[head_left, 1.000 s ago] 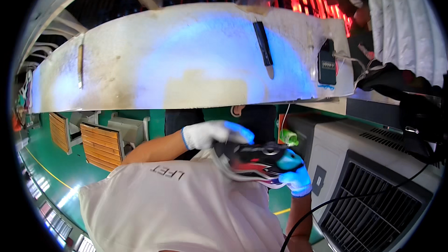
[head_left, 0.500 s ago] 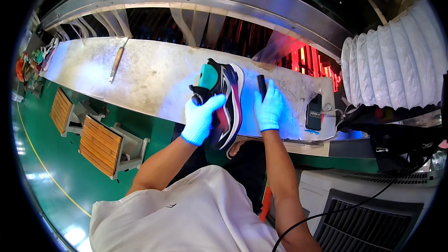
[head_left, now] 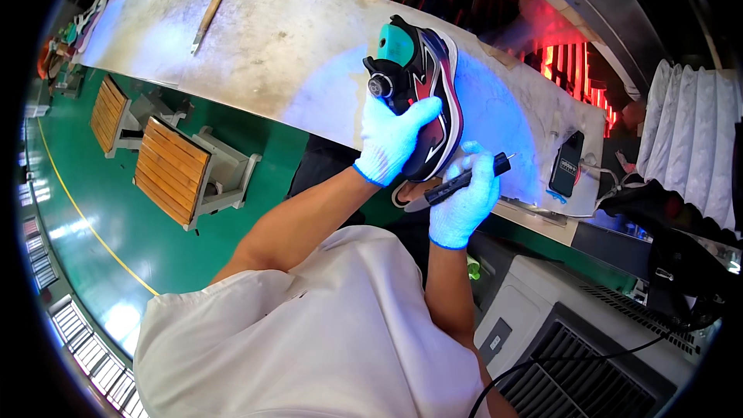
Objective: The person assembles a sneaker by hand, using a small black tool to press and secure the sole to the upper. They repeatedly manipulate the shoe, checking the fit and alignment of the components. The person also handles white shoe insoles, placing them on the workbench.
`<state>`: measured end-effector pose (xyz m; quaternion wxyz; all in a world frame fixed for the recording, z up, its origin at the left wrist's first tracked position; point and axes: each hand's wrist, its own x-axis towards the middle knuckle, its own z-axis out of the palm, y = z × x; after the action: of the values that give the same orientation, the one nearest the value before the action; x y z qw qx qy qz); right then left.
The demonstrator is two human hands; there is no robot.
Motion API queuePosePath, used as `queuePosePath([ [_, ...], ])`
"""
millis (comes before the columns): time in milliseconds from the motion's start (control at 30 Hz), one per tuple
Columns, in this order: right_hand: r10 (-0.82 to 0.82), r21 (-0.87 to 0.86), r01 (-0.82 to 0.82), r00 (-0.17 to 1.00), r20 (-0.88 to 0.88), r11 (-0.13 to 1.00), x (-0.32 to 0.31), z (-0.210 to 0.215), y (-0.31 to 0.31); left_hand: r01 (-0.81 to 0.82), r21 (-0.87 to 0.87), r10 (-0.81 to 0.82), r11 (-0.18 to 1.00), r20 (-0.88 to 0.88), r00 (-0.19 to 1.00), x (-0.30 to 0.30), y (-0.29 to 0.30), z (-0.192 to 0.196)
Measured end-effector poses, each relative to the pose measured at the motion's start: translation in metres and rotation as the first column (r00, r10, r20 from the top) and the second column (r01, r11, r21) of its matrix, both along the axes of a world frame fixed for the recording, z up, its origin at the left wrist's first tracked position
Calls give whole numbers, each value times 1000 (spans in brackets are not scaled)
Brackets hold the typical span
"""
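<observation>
My gloved left hand (head_left: 391, 135) is closed around a black sports shoe (head_left: 438, 85) with red and white side markings. The shoe is tilted, its toe toward me, and a green form (head_left: 396, 45) fills its heel opening. Beside my left thumb and the opening sticks out a black piece with a round end (head_left: 380, 86); whether it belongs to the shoe I cannot tell. Just right of the toe, my gloved right hand (head_left: 474, 200) grips a black pen-shaped tool (head_left: 449, 188). A thin tip shows at the tool's upper right end.
Behind the shoe runs a pale worktable (head_left: 271, 31), partly lit blue. A wooden-handled knife (head_left: 209, 17) lies on its left part, a black phone-like device (head_left: 566, 164) on its right. Red glowing heater bars (head_left: 573, 70) stand beyond. Wooden-topped stools (head_left: 172, 170) are at the left.
My right hand has picked the black tool up off the table and brought it down near the shoe's toe. The whole view has shifted, with the table now higher in the picture.
</observation>
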<state>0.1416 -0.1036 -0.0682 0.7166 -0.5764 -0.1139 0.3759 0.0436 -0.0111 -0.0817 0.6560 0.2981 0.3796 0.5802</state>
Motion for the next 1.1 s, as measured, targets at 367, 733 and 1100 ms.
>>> queuePosePath([
  [367,-141,126,106,936,323,986,-21,-26,5,-40,63,45,997,-67,997,4,4,-11],
  [733,62,-3,-73,826,560,997,-15,-19,17,-80,49,86,996,-139,987,10,4,-20],
  [1100,156,-130,-102,836,526,986,-12,-11,26,-79,61,86,995,-133,987,12,5,-32],
])
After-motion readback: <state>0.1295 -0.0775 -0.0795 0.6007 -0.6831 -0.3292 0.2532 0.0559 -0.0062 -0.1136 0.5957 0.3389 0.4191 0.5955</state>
